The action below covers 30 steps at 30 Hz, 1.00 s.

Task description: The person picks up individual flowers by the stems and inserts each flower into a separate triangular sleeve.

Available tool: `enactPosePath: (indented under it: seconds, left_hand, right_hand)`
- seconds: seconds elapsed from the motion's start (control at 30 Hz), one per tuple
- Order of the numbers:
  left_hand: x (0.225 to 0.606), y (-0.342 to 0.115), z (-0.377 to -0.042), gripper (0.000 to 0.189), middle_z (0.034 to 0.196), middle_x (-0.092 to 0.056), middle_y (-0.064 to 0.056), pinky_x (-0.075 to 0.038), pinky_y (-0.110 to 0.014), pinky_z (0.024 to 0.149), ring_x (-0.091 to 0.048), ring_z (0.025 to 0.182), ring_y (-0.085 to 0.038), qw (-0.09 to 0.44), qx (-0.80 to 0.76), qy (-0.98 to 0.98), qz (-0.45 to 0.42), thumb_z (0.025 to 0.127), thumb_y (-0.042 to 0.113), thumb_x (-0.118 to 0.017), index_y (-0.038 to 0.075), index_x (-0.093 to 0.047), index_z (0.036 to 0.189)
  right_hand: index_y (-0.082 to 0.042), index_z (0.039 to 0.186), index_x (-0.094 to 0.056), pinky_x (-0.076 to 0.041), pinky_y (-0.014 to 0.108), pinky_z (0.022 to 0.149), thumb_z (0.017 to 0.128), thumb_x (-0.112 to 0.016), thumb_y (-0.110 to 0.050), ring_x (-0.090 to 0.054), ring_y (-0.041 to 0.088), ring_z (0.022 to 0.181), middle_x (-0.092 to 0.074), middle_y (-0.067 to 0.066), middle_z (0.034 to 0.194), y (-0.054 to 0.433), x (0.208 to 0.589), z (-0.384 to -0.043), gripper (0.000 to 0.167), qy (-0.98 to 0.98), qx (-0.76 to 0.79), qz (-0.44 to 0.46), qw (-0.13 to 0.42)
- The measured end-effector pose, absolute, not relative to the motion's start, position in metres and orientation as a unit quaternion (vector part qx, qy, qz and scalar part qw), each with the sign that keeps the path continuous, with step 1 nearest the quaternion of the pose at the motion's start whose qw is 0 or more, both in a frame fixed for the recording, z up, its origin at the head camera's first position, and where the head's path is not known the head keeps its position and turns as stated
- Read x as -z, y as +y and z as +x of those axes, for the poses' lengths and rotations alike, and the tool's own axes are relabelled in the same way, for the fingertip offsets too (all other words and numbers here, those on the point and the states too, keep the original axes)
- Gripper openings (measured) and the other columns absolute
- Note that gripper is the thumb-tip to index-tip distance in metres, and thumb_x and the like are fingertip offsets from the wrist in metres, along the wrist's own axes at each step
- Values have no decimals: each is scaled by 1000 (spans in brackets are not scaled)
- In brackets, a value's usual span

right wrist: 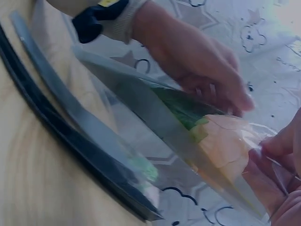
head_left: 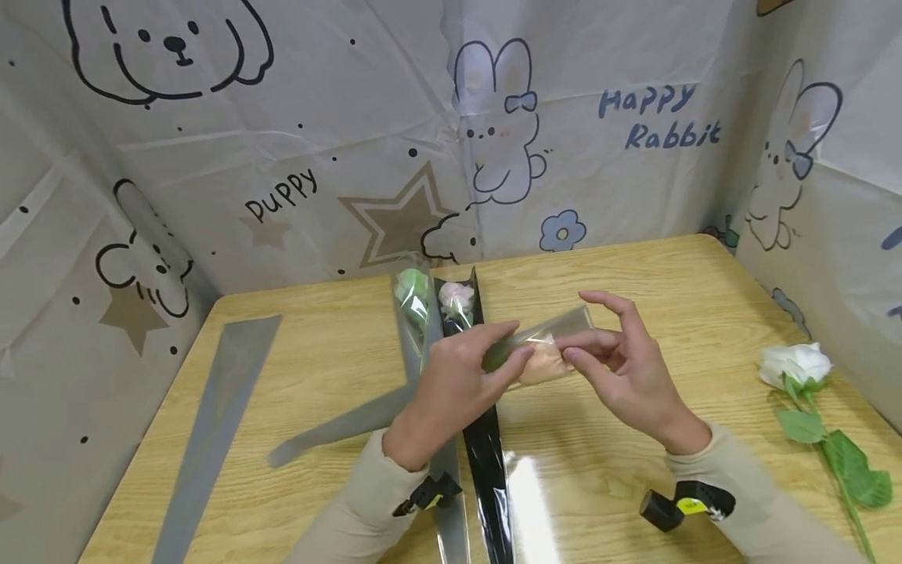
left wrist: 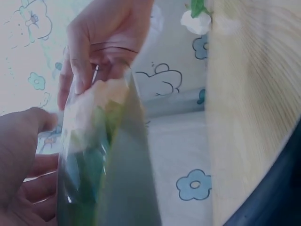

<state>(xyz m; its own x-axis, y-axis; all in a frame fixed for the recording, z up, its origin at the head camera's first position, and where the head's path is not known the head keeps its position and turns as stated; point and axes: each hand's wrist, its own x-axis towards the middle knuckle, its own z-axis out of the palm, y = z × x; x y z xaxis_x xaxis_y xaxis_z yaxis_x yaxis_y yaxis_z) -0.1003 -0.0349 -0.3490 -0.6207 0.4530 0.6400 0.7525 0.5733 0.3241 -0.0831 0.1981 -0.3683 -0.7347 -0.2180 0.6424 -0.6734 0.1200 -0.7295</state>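
Note:
A peach-coloured rose [head_left: 544, 364] with green leaves sits inside a clear-and-grey flower sleeve [head_left: 352, 423], raised at a slant above the table. My left hand [head_left: 454, 384] grips the sleeve along its side, below the bloom, with thumb and fingers around it. At the wide end, my right hand [head_left: 634, 380] pinches the clear film beside the bloom between thumb and fingers. In the right wrist view the rose [right wrist: 223, 141] shows through the film, and the grey strip of the sleeve [right wrist: 127, 89] runs toward its narrow end. The stem is hidden.
A green flower [head_left: 412, 290] in a grey sleeve and a pale pink flower [head_left: 456, 298] in a black sleeve [head_left: 486, 446] lie side by side mid-table. Left of them lies a flat grey sleeve [head_left: 218, 423]. A white rose [head_left: 796, 364] lies at the right edge. Printed curtains [head_left: 395, 94] surround the table.

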Motion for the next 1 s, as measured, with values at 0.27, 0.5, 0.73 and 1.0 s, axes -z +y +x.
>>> enactPosePath:
  seconds: [0.27,0.5,0.73,1.0]
  left_hand:
    - [353,-36,-101,74,134,-70,-12,-55,-32,111,-66,128,-25,323,163,-845,-394,83,46,-86,3,-62,139]
    - [363,-25,-101,61,138,-70,-11,-50,-31,117,-64,132,-25,437,43,-780,-447,89,37,-82,3,-65,137]
    - [369,-17,-102,33,134,-72,-7,-56,-31,108,-68,126,-23,464,12,-763,-450,106,13,-58,6,-65,137]
    - [352,-14,-111,33,125,-75,-10,-58,-28,105,-74,115,-23,490,47,-735,-466,100,11,-65,1,-67,132]
  right_hand:
    - [-5,150,-40,-61,14,78,93,-61,18,-75,-1,92,-79,-15,103,219,352,-86,64,-723,-631,226,164]
    - [-14,144,-44,-65,22,77,99,-61,7,-77,4,92,-80,-8,100,230,340,-87,52,-691,-697,161,105]
    - [-15,143,-43,-65,25,81,102,-57,5,-77,9,93,-79,-2,101,238,333,-85,48,-645,-745,169,26]
    - [-14,145,-40,-59,16,93,106,-58,-12,-78,9,98,-78,-5,108,243,313,-72,43,-700,-686,139,143]
